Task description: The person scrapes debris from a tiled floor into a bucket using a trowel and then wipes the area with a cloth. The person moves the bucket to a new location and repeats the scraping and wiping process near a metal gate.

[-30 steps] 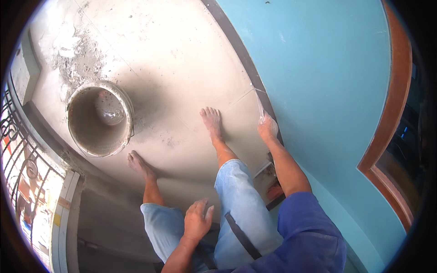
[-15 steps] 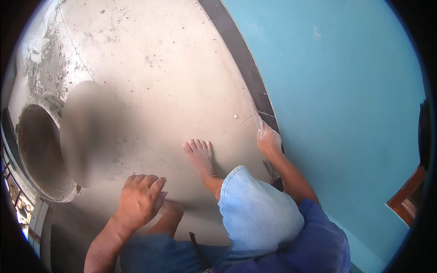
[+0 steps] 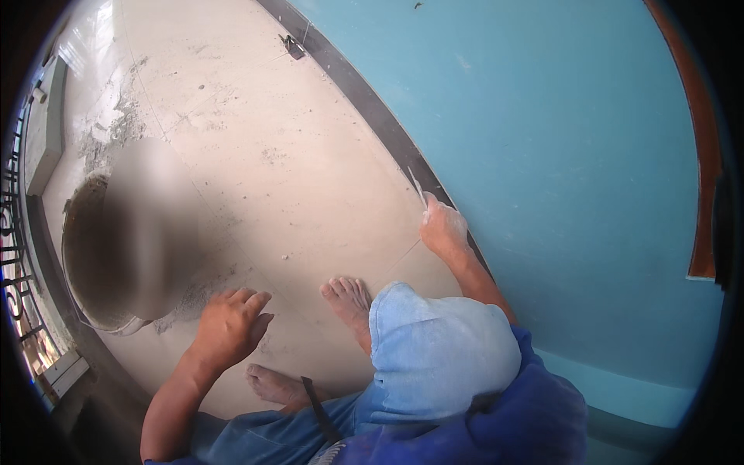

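My right hand (image 3: 444, 227), dusted white, is closed around a thin pale blade (image 3: 418, 187) whose tip points forward. That blade lies along the dark baseboard (image 3: 378, 110), where the pale tiled floor (image 3: 260, 147) meets the blue wall (image 3: 558, 155). My left hand (image 3: 230, 328) hangs above the floor by my left foot, its fingers loosely bent, thumb apart, nothing in it. Whether the blade has a handle is hidden in my fist.
On the left stands a large round tub (image 3: 81, 252) with crusted rim, partly covered by a blurred patch. Grey debris (image 3: 116, 132) is scattered beyond it. A small dark object (image 3: 293, 47) lies by the far baseboard. Metal railings (image 3: 14, 256) run along the left edge.
My view has shifted, bringing the far dark object in. My right hand with the blade remains along the baseboard. My left hand has moved off my knee and its thumb is farther out.
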The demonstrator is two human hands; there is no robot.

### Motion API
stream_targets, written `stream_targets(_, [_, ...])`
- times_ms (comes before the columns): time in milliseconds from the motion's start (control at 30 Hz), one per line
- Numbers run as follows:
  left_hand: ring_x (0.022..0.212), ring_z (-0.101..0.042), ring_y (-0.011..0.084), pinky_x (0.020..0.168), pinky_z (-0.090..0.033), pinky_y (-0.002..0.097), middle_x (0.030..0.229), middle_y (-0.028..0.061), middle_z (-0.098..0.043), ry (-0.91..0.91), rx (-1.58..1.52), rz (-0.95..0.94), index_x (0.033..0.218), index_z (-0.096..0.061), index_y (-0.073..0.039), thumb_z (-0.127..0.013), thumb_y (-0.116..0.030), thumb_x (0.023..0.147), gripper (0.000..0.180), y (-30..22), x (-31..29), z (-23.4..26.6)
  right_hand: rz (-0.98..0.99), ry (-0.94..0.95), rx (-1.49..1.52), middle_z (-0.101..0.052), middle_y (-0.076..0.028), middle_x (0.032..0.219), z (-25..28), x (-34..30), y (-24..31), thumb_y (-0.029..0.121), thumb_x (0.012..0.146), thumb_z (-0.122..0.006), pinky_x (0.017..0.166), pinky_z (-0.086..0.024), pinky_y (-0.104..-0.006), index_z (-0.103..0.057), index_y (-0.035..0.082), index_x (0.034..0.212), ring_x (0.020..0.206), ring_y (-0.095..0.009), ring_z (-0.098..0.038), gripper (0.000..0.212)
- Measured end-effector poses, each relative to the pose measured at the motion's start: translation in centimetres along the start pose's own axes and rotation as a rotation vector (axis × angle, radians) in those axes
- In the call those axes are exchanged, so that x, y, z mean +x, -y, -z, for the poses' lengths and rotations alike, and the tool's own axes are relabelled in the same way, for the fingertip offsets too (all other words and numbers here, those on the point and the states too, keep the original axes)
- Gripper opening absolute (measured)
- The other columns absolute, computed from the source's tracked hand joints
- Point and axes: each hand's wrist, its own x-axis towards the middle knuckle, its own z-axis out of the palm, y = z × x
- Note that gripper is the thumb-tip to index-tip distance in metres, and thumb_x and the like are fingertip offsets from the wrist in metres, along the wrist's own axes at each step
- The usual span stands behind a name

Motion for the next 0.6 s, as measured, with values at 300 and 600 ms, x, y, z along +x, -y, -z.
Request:
stream_targets(300, [0.093,-0.069,0.0342,0.084,-0.054,0.0467,0.100,0.0139,-0.072,0.077,0.078,-0.014,0.113,-0.070,-0.007,-0.074,-0.026,0.088,0.032,0.1,-2.4,-1.0,0.228,0.085,0.036,-0.074,-0.024,0.100,-3.9,3.3,5.2,0.011,0.090,-0.055,0.086,-0.056,-0.0511,-0.067,0.003,0.109,0.097,-0.040,-0.073,0.024])
stream_targets(600, [0.096,-0.068,0.0337,0.084,-0.053,0.0465,0.099,0.0125,-0.072,0.024,0.081,0.024,0.113,-0.070,-0.008,-0.073,-0.026,0.088,0.031,0.4,-4.1,-0.1,0.277,-0.155,0.145,-0.072,-0.029,0.103,13.7,6.7,10.4,0.013,0.091,-0.054,0.093,-0.053,-0.0544,-0.058,-0.003,0.132,0.102,-0.047,-0.069,0.044])
